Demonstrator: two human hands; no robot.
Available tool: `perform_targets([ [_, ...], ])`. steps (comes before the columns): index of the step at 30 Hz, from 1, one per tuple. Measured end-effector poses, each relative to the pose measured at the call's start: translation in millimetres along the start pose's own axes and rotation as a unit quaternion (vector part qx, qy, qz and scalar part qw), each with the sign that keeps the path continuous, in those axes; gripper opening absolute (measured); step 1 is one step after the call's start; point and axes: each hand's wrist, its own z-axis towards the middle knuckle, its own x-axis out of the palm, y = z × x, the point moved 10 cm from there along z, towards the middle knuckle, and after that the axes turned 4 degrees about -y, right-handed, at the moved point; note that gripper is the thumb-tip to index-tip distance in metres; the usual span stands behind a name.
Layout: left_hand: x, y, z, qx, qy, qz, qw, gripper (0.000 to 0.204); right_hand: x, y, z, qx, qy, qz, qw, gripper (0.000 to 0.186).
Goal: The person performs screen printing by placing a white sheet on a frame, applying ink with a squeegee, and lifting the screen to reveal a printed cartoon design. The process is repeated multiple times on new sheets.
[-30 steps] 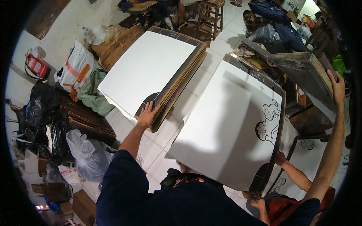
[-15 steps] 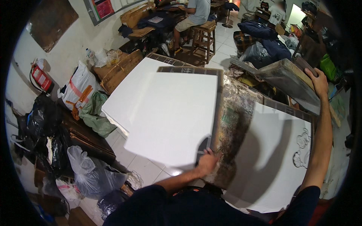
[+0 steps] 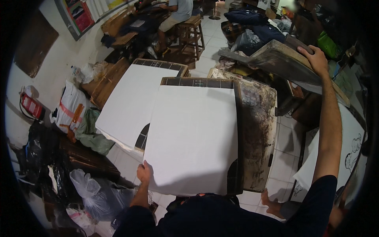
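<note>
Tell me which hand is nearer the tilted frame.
Right. The right hand is at the frame; the left hand is well left of it, by the front board.

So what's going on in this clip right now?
A person's left hand is at the left edge of a white sheet on a dark board; its exact grip is unclear. The right hand grips the edge of a tilted frame. A second white sheet shows behind, to the left, and a sheet with black line drawings at the far right.
</note>
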Motion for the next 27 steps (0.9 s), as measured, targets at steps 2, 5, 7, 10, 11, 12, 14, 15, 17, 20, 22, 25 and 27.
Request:
perform_targets([
  [2, -3, -30, -13, 0.011, -0.029, 0.018, 0.999, 0.06, -2, 1, -1, 0.005, -0.005, -0.016, 1.0, 0.092],
  [5, 13, -76, -28, 0.031, -0.035, -0.022, 0.999, 0.059, -4, 5, 0, -0.007, -0.006, -0.012, 1.0, 0.093],
  [7, 27, -100, -35, 0.054, -0.016, -0.034, 0.998, 0.058, -4, 4, 1, -0.01, -0.013, -0.019, 1.0, 0.094],
  [10, 51, -136, -38, 0.116, 0.026, -0.008, 0.993, 0.063, 3, 4, 7, -0.036, 0.004, -0.018, 0.999, 0.095],
  [11, 61, -146, -39, 0.137, 0.051, 0.006, 0.989, 0.067, 1, 2, 9, -0.032, -0.029, -0.046, 0.998, 0.097],
  [12, 69, -156, -40, 0.161, 0.071, 0.019, 0.984, 0.072, 4, 2, 11, -0.041, -0.017, -0.03, 0.999, 0.094],
  [14, 90, -168, -44, 0.169, 0.145, 0.007, 0.975, 0.091, 3, 5, 14, -0.059, -0.034, -0.04, 0.997, 0.093],
  [15, 95, -173, -47, 0.179, 0.158, 0.016, 0.971, 0.092, 3, 7, 15, -0.059, -0.035, -0.046, 0.997, 0.096],
  [17, 98, -183, -51, 0.201, 0.161, 0.018, 0.966, 0.094, 1, 11, 14, -0.049, -0.027, -0.074, 0.996, 0.11],
  [20, 102, -182, -54, 0.177, 0.186, 0.032, 0.966, 0.096, -12, 18, 13, -0.026, -0.013, 0.014, 0.999, 0.084],
  [22, 101, -181, -55, 0.165, 0.188, 0.05, 0.967, 0.097, -17, 24, 15, -0.019, -0.004, 0.004, 1.0, 0.082],
  [25, 100, -185, -54, 0.16, 0.188, 0.071, 0.966, 0.097, -20, 29, 21, -0.025, -0.003, 0.004, 1.0, 0.08],
  [27, 99, -190, -51, 0.163, 0.178, 0.079, 0.967, 0.097, -17, 29, 25, -0.031, 0.007, 0.017, 0.999, 0.08],
])
